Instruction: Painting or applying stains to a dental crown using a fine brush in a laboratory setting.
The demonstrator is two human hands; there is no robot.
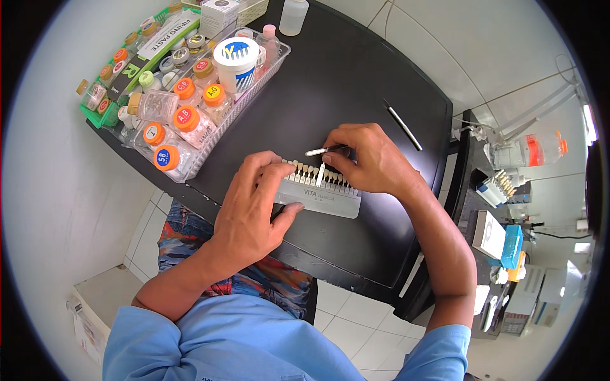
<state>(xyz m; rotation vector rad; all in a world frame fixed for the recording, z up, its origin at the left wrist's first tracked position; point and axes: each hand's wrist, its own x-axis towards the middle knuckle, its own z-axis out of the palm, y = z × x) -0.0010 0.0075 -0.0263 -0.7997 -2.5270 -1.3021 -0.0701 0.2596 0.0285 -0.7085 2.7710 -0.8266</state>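
A dental shade guide (319,197), a pale holder with a row of tooth-coloured tabs, lies on the black table in front of me. My left hand (254,200) grips its left end, fingers over the top edge and thumb at the lower edge. Above the row, my right hand (362,155) pinches a slim black stick with a white end (316,152), which points left; its exact kind is unclear. A pale shade tab (321,174) stands out from the row just under the right fingertips. Whether those fingers touch it I cannot tell.
At upper left, a clear plastic basket (219,136) holds several orange-lidded jars and a white tub (236,57). Behind it is a green basket (95,117). A thin metal instrument (404,127) lies right of my hands. A translucent bottle (293,17) stands at the far edge.
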